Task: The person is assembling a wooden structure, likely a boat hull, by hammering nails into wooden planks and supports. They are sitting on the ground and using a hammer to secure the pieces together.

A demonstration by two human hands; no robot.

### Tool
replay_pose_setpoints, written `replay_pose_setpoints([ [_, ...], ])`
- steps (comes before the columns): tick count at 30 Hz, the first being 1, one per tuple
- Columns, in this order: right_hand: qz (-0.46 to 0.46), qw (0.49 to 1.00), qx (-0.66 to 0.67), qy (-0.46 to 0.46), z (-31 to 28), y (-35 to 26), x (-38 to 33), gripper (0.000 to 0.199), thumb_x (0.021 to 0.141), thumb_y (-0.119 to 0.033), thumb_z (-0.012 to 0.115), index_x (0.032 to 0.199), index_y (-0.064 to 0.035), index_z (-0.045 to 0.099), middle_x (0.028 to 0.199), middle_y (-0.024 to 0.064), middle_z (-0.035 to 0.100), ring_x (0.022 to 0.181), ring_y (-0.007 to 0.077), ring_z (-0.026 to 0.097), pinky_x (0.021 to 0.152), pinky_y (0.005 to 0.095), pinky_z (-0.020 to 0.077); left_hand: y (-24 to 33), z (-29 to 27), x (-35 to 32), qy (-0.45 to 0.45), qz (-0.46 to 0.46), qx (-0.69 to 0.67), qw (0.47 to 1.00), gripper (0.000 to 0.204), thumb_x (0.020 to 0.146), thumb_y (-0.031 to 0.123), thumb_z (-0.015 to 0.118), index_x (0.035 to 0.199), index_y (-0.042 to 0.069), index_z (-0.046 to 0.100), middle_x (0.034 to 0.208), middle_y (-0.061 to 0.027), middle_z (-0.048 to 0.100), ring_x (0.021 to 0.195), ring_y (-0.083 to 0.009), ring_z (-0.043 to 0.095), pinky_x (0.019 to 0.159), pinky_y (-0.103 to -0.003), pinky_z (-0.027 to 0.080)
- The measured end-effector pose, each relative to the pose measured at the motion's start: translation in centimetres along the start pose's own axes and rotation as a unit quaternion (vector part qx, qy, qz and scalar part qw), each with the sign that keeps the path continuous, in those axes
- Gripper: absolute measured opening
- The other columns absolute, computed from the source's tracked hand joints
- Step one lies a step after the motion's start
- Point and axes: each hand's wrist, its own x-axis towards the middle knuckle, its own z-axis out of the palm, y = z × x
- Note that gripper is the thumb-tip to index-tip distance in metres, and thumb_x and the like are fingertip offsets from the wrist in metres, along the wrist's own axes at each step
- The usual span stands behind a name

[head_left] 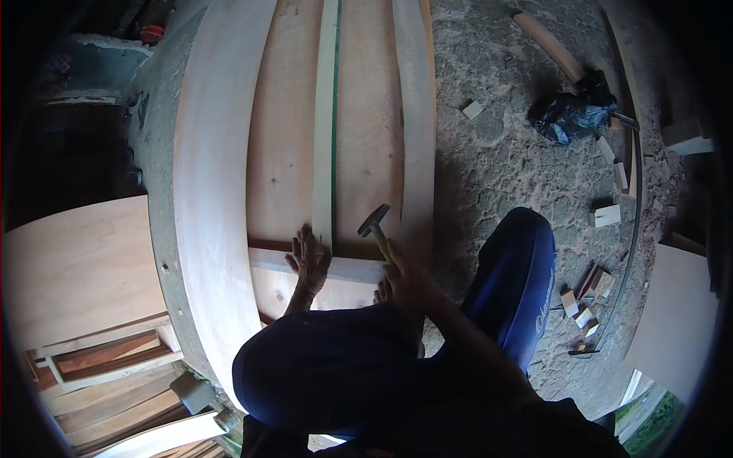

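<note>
My left hand [308,263] lies with its fingers stretched out over the wooden crosspiece [355,269], beside the near end of a long narrow wooden strip [324,137]. The fingers look spread, and nothing held shows in them. My right hand [406,281] is closed round the yellow-green handle of a hammer [374,220]. Its dark metal head is raised over the panel, right of the strip's end. Strip and crosspiece belong to a long wooden panel [282,153], with a wide pale board [217,153] along its left side and a narrower side board [418,114] on the right.
My bent knees in blue trousers [508,282] flank the panel's near end. On the rough floor [489,168] to the right lie a black plastic bag [569,116], a curved wood piece [548,46] and several offcuts [607,216]. At left are a plywood sheet [84,267] and stacked boards [122,408].
</note>
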Motion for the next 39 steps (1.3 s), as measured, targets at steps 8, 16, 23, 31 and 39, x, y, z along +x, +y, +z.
replay_pose_setpoints([
  [8, -0.182, 0.935, -0.177, 0.248, -17.2, -8.1, -4.4, 0.058, 0.097, -0.013, 0.054, 0.15, -0.0032, 0.032, 0.101, 0.0272, 0.066, 0.088, 0.0478, 0.066, 0.078, 0.0525, 0.0517, -1.8, 0.4, 0.1, -0.005, -0.038, -0.009, 0.999, 0.089, 0.087, 0.033, 0.068, 0.162, 0.024, 0.019, 0.169, -0.0027, 0.018, 0.155, -0.0371, 0.007, 0.113, -0.071, -0.005],
  [16, -0.037, 0.884, -0.379, 0.271, -34.2, 0.2, -14.1, 0.044, 0.094, -0.017, 0.056, 0.136, -0.008, 0.045, 0.103, 0.0294, 0.068, 0.095, 0.0514, 0.064, 0.081, 0.058, 0.0519, -1.9, 0.4, 0.7, 0.019, -0.008, 0.056, 0.998, 0.084, 0.083, 0.028, 0.072, 0.155, 0.023, 0.031, 0.162, -0.0067, 0.028, 0.149, -0.0366, 0.023, 0.113, -0.066, 0.016],
  [23, 0.044, 0.771, -0.567, 0.285, -41.5, 1.9, -18.9, 0.038, 0.093, -0.018, 0.056, 0.131, -0.0206, 0.057, 0.086, 0.0172, 0.071, 0.081, 0.0399, 0.071, 0.07, 0.0532, 0.0561, -1.4, 0.6, -0.5, 0.008, -0.088, 0.079, 0.993, 0.073, 0.082, 0.023, 0.071, 0.148, 0.02, 0.04, 0.153, -0.009, 0.038, 0.14, -0.0374, 0.034, 0.107, -0.063, 0.026],
  [31, 0.073, 0.73, -0.634, 0.246, -41.5, 1.9, -14.3, 0.016, 0.089, -0.018, 0.06, 0.091, -0.0079, 0.072, 0.085, 0.0153, 0.074, 0.082, 0.0331, 0.075, 0.069, 0.0456, 0.0599, 2.2, -0.4, 0.9, 0.067, -0.19, 0.119, 0.972, 0.061, 0.081, 0.017, 0.069, 0.139, 0.017, 0.05, 0.143, -0.0117, 0.05, 0.13, -0.0383, 0.046, 0.101, -0.059, 0.038],
  [39, 0.151, 0.759, -0.586, 0.241, -42.3, -0.6, -14.9, 0.015, 0.087, -0.013, 0.06, 0.092, -0.0076, 0.073, 0.088, 0.0179, 0.074, 0.085, 0.0345, 0.074, 0.074, 0.0464, 0.0607, 30.8, 4.1, 14.5, 0.132, 0.301, -0.217, 0.919, 0.016, 0.085, 0.001, 0.064, 0.1, 0.005, 0.064, 0.088, -0.01, 0.068, 0.077, -0.0222, 0.068, 0.069, -0.033, 0.054],
])
